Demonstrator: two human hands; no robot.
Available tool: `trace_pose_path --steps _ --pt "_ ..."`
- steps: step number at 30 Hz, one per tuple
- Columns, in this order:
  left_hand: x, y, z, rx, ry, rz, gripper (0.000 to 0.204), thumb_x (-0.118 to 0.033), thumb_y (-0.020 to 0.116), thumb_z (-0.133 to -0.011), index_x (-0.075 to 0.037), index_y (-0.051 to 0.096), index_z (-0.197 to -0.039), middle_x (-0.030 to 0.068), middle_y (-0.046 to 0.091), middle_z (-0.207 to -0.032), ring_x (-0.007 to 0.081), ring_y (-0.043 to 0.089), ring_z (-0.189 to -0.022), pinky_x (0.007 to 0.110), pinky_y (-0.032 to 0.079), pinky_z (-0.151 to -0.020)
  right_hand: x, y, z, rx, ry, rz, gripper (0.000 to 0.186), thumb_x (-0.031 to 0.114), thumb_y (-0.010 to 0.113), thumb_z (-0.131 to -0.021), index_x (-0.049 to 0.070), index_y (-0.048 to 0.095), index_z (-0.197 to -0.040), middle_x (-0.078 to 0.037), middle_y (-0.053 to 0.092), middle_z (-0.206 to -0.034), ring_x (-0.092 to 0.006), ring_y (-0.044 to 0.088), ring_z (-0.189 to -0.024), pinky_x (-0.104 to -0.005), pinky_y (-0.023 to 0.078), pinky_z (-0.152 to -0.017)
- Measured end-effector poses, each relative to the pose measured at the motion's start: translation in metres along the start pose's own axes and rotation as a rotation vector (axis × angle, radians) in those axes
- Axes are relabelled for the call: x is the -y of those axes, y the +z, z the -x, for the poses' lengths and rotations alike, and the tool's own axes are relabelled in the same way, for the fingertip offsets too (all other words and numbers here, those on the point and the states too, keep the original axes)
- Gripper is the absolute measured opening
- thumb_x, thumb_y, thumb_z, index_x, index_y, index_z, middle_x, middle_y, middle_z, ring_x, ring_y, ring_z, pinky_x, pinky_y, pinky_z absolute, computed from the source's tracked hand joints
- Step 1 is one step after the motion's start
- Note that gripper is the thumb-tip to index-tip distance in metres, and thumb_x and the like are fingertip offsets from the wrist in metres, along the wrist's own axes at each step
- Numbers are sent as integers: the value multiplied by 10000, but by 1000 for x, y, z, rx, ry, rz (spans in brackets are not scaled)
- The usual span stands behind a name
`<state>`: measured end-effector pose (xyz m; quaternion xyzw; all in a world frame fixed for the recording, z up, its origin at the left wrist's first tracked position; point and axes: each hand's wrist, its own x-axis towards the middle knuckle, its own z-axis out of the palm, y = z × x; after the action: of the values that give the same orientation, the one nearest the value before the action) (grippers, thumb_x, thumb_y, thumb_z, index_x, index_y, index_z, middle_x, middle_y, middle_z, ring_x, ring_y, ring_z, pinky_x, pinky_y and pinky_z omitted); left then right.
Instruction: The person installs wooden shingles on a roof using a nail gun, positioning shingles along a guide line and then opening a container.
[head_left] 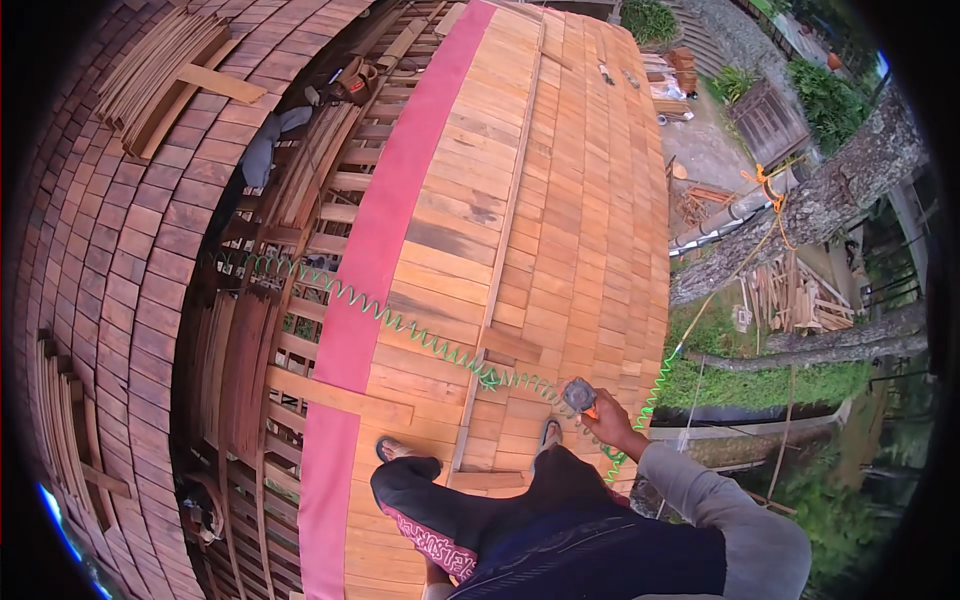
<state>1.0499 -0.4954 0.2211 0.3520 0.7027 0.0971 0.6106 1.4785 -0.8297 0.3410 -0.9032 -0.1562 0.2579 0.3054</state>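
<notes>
My right hand (618,428) is closed around a nail gun (579,396) with a dark grey round head and a bit of orange by the grip. It hangs above the pale wooden shingles (590,250), close to my right foot. A green coiled air hose (440,347) stretches across the roof from the left, and more green coils run beside my right wrist and over the roof's right edge. How the hose joins the nail gun is hidden. My left hand does not show.
A long thin batten (514,190) runs up the shingles. Left of them lie a pink underlay strip (400,200), then open slats (345,182). Stacked shingles (165,65) rest on the darker roof. Beyond the right edge, the drop leads to grass and a leaning tree trunk (840,190).
</notes>
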Motion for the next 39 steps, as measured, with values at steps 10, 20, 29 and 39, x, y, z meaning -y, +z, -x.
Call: trace_pose_path --steps 10,20,29,39 --pt "-45 28 56 -339 745 -301 426 -206 556 -1053 91 496 -1353 234 601 -1286 322 611 -1130 427 486 -1010 30 -86 21 -299 109 -729 328 107 746 -941 15 618 -1228 -10 663 -858 -83 605 -737 -270 512 -615" --pt "-43 263 173 1220 -313 -282 948 -777 362 -971 18 400 -1486 200 629 -1293 345 660 -1099 480 526 -988 62 -246 65 -653 -206 -1796 288 266 571 -1076 85 566 -1300 -136 620 -1276 -68 549 -680 -276 530 -619" --pt "-169 328 138 786 -385 1244 1047 -861 479 -859 16 468 -1431 213 577 -1355 399 574 -1195 536 499 -1026 -20 -282 192 -815 -55 -1838 284 318 530 -1090 71 585 -1217 -228 621 -1308 -86 609 -706 -282 563 -607" --pt "-351 94 109 803 714 1460 604 -371 840 -813 11 563 -1190 74 613 -1078 203 524 -841 378 436 -818 -110 -266 164 -879 7 -1909 264 265 559 -1074 73 580 -1254 -216 647 -1287 -69 579 -660 -257 559 -604"
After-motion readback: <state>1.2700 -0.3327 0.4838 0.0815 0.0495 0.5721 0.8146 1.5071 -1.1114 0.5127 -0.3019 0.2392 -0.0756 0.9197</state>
